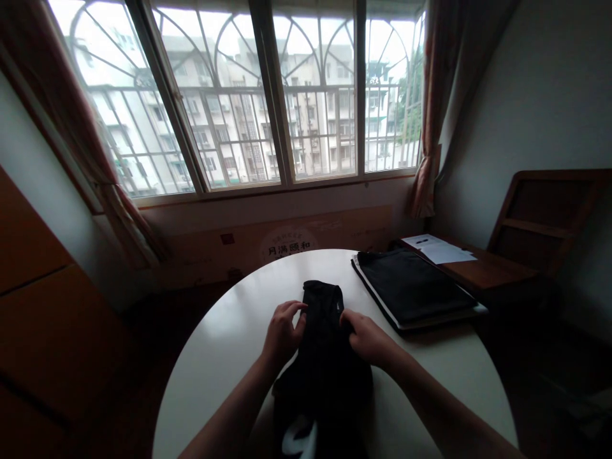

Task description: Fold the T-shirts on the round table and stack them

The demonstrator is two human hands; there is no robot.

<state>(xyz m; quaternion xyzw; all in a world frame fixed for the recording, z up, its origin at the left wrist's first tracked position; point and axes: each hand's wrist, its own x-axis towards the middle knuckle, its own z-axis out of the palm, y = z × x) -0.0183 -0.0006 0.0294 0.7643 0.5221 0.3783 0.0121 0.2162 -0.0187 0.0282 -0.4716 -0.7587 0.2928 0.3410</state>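
A black cloth garment (325, 357) lies lengthwise on the white round table (205, 363), its far end folded narrow and its near part wider. My left hand (285, 331) is at its left edge, with fingers curved and thumb apart, fingertips touching the cloth. On the opposite edge, my right hand (366, 335) is closed, pinching the fabric between thumb and fingers. A white printed or cloth patch (299, 437) shows near the bottom of the view. Dark folds blend together, so the garment's exact kind cannot be made out.
To the right on the table rests a flat stack of folded black cloth (415, 287) with white layers below. Beyond it, a wooden surface (497, 271) holds white papers (437, 248) and a pen. A barred window (315, 127) spans the back, between curtains (428, 166).
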